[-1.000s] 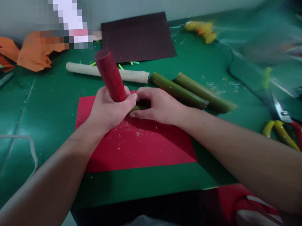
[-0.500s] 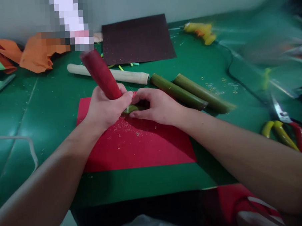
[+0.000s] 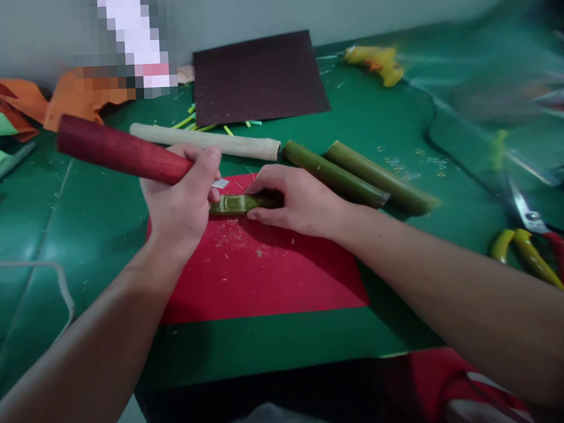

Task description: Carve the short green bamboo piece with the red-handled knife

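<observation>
My left hand (image 3: pixel 181 200) is wrapped round a thick dark-red wooden handle (image 3: pixel 115 150) that points up and to the left; a small bright blade tip (image 3: pixel 220 183) shows just past my thumb. My right hand (image 3: pixel 295 198) presses down on a short green bamboo piece (image 3: pixel 237 203) lying on a red sheet (image 3: pixel 266 274), with its left end sticking out toward my left hand. Fine shavings lie scattered on the red sheet below the bamboo.
Behind the hands lie a pale peeled bamboo stick (image 3: pixel 204 140) and two green bamboo sticks (image 3: pixel 355 174). A dark sandpaper sheet (image 3: pixel 260 78) lies further back, a yellow glue gun (image 3: pixel 373 61) at back right, orange paper (image 3: pixel 74 96) at back left, scissors and pliers (image 3: pixel 540 244) at right on the green mat (image 3: pixel 77 220).
My left hand has swung the red handle from nearly upright down to the left and drawn back a little, uncovering more of the green bamboo piece. My right hand has stayed put.
</observation>
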`<state>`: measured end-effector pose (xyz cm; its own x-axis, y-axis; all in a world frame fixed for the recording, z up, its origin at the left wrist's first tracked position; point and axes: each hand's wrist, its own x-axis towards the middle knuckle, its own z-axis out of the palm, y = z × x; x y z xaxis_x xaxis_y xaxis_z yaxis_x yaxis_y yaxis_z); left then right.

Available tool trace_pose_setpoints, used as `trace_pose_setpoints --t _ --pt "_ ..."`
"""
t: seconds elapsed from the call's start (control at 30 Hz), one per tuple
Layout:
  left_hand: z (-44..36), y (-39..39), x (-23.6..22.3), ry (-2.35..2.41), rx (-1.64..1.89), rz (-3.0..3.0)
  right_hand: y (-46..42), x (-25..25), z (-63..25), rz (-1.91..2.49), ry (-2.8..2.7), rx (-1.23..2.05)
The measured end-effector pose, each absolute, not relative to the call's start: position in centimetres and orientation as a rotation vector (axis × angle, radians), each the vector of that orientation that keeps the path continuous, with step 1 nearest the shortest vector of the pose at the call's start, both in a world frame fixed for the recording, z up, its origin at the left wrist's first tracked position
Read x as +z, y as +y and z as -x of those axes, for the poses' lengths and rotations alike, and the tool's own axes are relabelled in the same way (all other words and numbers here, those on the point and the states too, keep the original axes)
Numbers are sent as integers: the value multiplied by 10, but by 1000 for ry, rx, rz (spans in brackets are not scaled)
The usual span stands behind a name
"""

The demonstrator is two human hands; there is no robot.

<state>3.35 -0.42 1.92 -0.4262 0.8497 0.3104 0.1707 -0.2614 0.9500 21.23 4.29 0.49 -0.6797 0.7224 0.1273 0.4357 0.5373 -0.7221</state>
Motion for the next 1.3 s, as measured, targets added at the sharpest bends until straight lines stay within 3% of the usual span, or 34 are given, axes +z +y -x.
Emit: trace_pose_setpoints --t 0.27,0.53,0.7,0.87,1.3 --pt "-27 -7 16 1359 1885 -1237 49 2 -222 679 -2506 492" --pt "-39 -13 14 1373 1807 -1058 50 -11 -215 720 -2430 329" --pt "-42 -12 12 1379 1893 -851 33 3 -212 745 -2356 346" --pt "-44 -9 12 1367 1974 -708 7 18 -212 445 -2532 376" --pt "-33 -2 13 1430 2051 -765 -4 14 -195 503 -2712 269"
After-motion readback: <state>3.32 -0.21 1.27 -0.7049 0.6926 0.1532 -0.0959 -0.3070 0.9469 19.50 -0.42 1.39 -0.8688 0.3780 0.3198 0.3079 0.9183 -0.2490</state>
